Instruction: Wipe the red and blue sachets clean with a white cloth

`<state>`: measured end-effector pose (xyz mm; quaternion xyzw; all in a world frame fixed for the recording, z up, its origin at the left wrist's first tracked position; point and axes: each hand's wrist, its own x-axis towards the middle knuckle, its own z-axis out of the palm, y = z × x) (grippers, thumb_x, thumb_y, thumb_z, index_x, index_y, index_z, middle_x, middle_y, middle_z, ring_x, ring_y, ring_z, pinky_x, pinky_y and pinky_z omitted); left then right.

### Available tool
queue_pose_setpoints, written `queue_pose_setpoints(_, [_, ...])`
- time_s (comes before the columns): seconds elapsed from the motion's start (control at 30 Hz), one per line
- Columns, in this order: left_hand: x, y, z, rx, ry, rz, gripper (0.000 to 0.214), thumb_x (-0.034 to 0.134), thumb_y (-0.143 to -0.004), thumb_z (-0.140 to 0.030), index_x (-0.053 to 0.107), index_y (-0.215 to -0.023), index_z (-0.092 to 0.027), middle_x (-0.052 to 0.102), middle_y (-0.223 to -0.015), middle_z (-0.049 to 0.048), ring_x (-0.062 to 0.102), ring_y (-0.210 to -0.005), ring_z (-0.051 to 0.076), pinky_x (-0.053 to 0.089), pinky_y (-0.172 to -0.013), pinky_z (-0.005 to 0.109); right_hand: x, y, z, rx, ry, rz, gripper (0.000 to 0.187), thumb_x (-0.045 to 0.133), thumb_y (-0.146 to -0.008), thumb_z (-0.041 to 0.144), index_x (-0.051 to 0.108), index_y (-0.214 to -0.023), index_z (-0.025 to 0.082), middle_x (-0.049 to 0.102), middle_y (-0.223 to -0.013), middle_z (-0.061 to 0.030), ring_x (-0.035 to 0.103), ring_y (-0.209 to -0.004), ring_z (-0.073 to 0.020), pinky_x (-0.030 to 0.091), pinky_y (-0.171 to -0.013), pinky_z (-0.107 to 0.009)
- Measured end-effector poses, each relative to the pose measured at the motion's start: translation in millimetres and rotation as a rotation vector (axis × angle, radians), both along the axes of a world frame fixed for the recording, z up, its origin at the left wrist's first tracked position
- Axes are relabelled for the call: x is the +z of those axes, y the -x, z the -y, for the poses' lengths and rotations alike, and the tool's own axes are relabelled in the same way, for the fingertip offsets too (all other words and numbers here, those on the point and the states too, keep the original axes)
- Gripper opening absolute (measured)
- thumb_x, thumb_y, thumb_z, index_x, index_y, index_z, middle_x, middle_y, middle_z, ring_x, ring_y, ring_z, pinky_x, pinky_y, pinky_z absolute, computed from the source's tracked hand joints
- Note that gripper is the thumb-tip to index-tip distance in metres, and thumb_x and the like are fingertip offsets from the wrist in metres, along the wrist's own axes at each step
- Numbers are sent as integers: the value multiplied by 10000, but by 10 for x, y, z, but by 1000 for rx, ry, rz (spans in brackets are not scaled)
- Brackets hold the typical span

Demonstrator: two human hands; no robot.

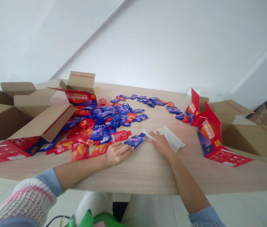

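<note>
My left hand [118, 154] is closed on the near end of a purple sachet [135, 140], just above the tabletop. Its pouch slants up to the right, the narrow tip towards my other hand. To the right, my right hand [160, 143] rests on a white cloth [171, 138], with a bunched part of it between thumb and fingers. That bunched corner reaches close to the sachet's tip; whether they touch I cannot tell. Left of my left hand lies a heap of purple sachets [97, 131] and red sachets [79, 151], partly overlapping.
Open red cartons stand on the wooden table [133, 179]: a large one [26, 138] at left, another [80, 96] behind it, and two at right, a small one [194, 110] and a larger one [215, 142]. Scattered sachets [151, 101] curve along the back.
</note>
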<state>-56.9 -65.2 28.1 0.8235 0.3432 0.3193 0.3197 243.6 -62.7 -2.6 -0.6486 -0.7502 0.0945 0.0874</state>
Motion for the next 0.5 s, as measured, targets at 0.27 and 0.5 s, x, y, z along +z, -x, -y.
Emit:
queue_pose_setpoints(0.27, [113, 9, -226, 305, -508, -603, 330, 368, -936, -265, 688, -878, -209, 638, -872, 77, 597, -699, 163, 414, -603, 262, 59, -132, 44, -87, 77, 121, 529, 253, -973, 394, 228, -1485, 265, 196, -1548, -2, 149, -1420, -264, 184, -1102, -564])
queue_pose_setpoints(0.5, [267, 29, -291, 410, -315, -891, 314, 364, -901, -147, 674, -945, -180, 625, -974, 92, 639, -719, 192, 417, -569, 262, 51, -150, 37, -96, 87, 163, 536, 262, -966, 386, 208, -1489, 280, 186, -1551, 5, 152, -1419, -257, 204, -1099, -552])
